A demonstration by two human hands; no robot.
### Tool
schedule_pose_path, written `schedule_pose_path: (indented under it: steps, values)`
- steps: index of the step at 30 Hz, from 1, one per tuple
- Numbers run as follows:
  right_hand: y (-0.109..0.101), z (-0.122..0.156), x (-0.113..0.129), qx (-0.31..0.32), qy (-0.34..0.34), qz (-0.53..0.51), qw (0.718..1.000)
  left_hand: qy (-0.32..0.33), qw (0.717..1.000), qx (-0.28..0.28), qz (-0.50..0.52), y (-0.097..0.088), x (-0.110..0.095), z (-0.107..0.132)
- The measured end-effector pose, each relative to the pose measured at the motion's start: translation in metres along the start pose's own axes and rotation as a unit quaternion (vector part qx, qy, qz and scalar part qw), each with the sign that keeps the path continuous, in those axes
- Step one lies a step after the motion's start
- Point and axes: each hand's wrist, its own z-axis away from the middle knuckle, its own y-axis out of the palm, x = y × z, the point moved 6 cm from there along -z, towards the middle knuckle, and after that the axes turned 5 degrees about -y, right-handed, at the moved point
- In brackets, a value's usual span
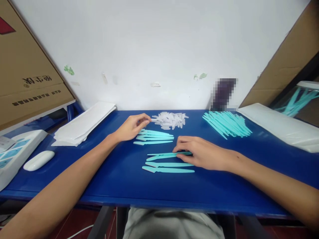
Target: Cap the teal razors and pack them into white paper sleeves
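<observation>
My left hand (132, 126) is closed in a pinch at the left edge of a heap of small translucent white blade covers (171, 119). One cover seems to be between its fingertips. Just below that hand lie several turquoise eyebrow razors (157, 136) side by side, blades to the left. My right hand (190, 149) pinches the handle end of a turquoise eyebrow razor (161, 154) low over the table. Beside and under its fingers lie more eyebrow razors (171, 170), also with their blades leftward. The fingers partly hide the handle ends.
A larger pile of turquoise razors (228, 123) sits at the back right, near a white packet (281, 126). On the left are white sheets (84, 122), a white mouse-shaped object (39, 160) and a power strip (20, 152). Cardboard (32, 73) stands at the left side.
</observation>
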Motion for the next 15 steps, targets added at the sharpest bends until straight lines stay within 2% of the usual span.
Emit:
schedule_pose_path:
  steps: [2, 5, 12, 15]
  values:
    - [-0.003, 0.002, -0.005, 0.002, 0.001, 0.035, 0.999, 0.034, 0.999, 0.021, -0.02, 0.002, -0.001, 0.0]
    - [-0.009, 0.006, -0.013, 0.008, 0.012, 0.08, 0.997, 0.083, 0.996, 0.014, -0.022, 0.002, -0.005, 0.001]
    - [-0.01, 0.008, -0.028, -0.004, 0.042, 0.033, 0.999, 0.148, 0.984, -0.078, -0.065, -0.004, -0.014, 0.004]
    - [-0.012, 0.008, -0.027, -0.036, 0.041, 0.027, 0.998, 0.161, 0.98, -0.083, -0.085, -0.004, -0.015, 0.005]
